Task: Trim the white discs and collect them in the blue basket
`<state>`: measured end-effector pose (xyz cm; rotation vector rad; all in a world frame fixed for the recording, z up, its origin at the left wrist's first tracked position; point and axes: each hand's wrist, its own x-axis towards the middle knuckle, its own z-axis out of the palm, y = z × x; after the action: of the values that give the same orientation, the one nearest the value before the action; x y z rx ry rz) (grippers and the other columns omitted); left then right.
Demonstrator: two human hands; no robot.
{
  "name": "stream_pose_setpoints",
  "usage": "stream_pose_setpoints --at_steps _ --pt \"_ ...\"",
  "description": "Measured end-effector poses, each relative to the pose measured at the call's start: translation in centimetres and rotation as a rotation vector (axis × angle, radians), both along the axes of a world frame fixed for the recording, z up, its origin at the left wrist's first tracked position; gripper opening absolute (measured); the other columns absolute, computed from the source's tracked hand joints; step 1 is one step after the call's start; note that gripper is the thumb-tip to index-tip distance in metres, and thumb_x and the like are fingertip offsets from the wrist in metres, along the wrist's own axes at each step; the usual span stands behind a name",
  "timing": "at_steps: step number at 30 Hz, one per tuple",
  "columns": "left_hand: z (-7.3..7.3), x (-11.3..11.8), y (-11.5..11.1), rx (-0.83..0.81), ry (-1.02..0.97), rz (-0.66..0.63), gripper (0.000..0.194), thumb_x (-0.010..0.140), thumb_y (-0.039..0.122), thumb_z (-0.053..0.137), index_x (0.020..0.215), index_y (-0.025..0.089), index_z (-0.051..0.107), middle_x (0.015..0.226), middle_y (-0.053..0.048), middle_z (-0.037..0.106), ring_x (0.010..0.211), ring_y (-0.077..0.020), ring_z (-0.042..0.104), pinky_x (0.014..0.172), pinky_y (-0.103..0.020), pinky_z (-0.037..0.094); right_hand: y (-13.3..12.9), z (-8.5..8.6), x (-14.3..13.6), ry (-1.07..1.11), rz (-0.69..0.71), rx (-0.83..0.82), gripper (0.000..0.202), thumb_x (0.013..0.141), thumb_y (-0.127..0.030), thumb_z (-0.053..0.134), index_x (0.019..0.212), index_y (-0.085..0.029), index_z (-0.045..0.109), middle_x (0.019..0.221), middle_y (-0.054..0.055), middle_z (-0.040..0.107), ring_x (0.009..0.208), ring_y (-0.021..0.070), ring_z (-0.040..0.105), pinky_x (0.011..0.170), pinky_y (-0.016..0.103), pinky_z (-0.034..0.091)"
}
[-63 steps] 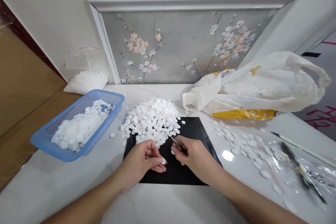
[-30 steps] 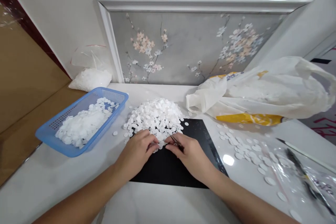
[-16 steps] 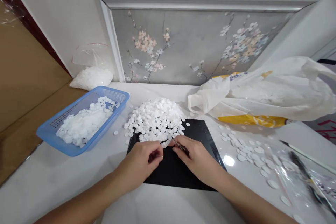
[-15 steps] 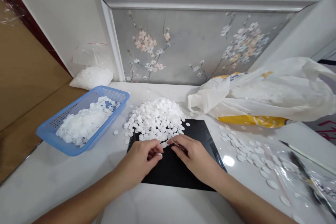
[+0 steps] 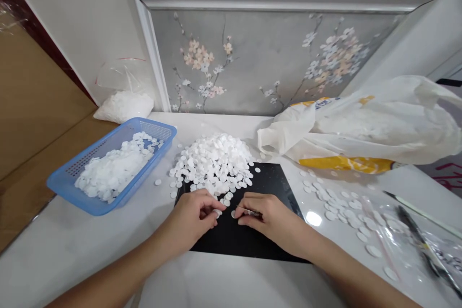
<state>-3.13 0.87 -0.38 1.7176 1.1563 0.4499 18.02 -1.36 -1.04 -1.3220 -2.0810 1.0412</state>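
We see the left hand (image 5: 198,214) with its grip pinching one white disc (image 5: 218,213) near the fingertips, while the right hand (image 5: 265,216) closes its grip around a slim metal tool (image 5: 249,211) (tweezers, perhaps, though the fingers hide most of it). A second disc (image 5: 233,214) sits at the right fingertips; whether it is held or merely touched, we cannot tell. The heap of white discs (image 5: 216,156) covers the far part of the black mat (image 5: 245,243) and spills onto the tabletop (image 5: 180,279). We judge that the dark ground serves contrast, and that the blue basket (image 5: 96,210) stands at the left for easy reach. Compared with half a second earlier, the right hand sits farther from the heap, and the second disc is newly visible.
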Motion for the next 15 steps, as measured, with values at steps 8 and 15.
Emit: stream_pose_setpoints --at_steps 8,15 --pt "0.5 0.0 0.1 -0.115 -0.092 0.091 0.022 0.075 0.020 0.057 0.095 0.018 0.066 0.078 -0.002 0.064 0.068 -0.0145 0.063 0.065 -0.026 0.050 -0.1 -0.4 -0.5 -0.021 -0.177 0.017 0.011 0.085 -0.019 0.052 0.082 -0.022 0.062 0.081 0.001 0.063 0.070 0.0161 0.058 0.063 0.028 0.043" --pt "0.6 0.2 0.4 -0.255 -0.272 0.134 0.022 0.072 0.026 0.067 0.092 0.017 0.063 0.082 -0.002 0.063 0.078 -0.0169 0.066 0.073 -0.030 0.052 -0.2 -0.4 -1.4 -0.018 -0.182 0.008 0.013 0.077 -0.013 0.058 0.067 -0.020 0.054 0.072 -0.002 0.055 0.059 0.0121 0.049 0.053 0.024 0.036"
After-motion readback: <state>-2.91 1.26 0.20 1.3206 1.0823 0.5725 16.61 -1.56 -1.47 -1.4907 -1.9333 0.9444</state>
